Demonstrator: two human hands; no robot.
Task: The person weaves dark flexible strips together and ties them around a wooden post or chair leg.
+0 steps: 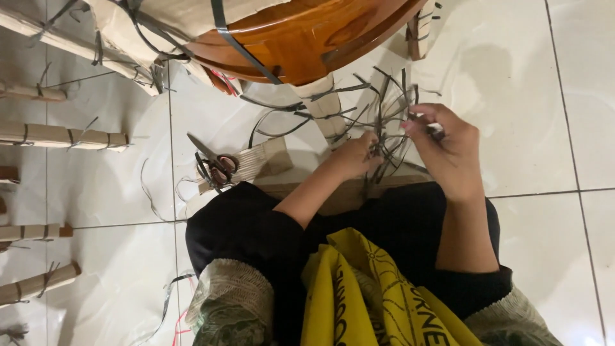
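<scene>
My left hand [354,156] and my right hand [448,146] are both closed on a tangled bundle of dark plastic packing straps [387,109], which splays upward between them. The bundle hangs just in front of a cardboard-wrapped furniture leg [325,110] under a polished brown wooden piece [301,35] that has more straps across it. My left hand grips the lower strands, my right pinches strands near the top right. Below are my dark sleeves and a yellow cloth [371,295] on my lap.
Scissors with dark handles [214,165] lie on a ribbed cardboard piece [256,160] left of my hands. Several cardboard-wrapped legs [61,136] lie along the left on the white tiled floor [551,96]. Loose strap scraps [150,192] curl on the tiles.
</scene>
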